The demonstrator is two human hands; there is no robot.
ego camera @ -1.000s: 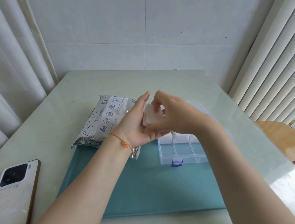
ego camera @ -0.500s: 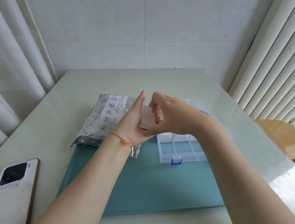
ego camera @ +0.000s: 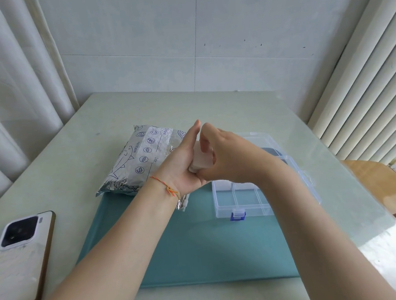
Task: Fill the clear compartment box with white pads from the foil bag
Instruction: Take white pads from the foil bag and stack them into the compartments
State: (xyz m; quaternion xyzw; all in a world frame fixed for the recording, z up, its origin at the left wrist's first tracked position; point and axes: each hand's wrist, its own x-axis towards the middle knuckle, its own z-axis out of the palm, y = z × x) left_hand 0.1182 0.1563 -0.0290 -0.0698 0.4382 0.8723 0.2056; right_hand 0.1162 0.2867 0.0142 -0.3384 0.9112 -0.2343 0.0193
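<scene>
Both hands meet above the teal mat (ego camera: 201, 250), holding a small stack of white pads (ego camera: 201, 160) between them. My left hand (ego camera: 184, 165) backs the stack with its palm and straight fingers. My right hand (ego camera: 226, 157) curls its fingers and thumb round the stack. The silver foil bag (ego camera: 140, 159) with blue fish print lies just left of the hands. The clear compartment box (ego camera: 244, 200) with a blue latch sits under my right wrist, its lid open behind; most compartments are hidden by the arm.
A white phone (ego camera: 19, 258) lies face down at the table's left front. Curtains hang at left, a ribbed radiator stands at right, and a wooden chair (ego camera: 387, 186) is beyond the table's right edge.
The hands have closed tighter on the pad stack and lowered a little; the right fingers now cover more of it. Bag, box and phone have not moved.
</scene>
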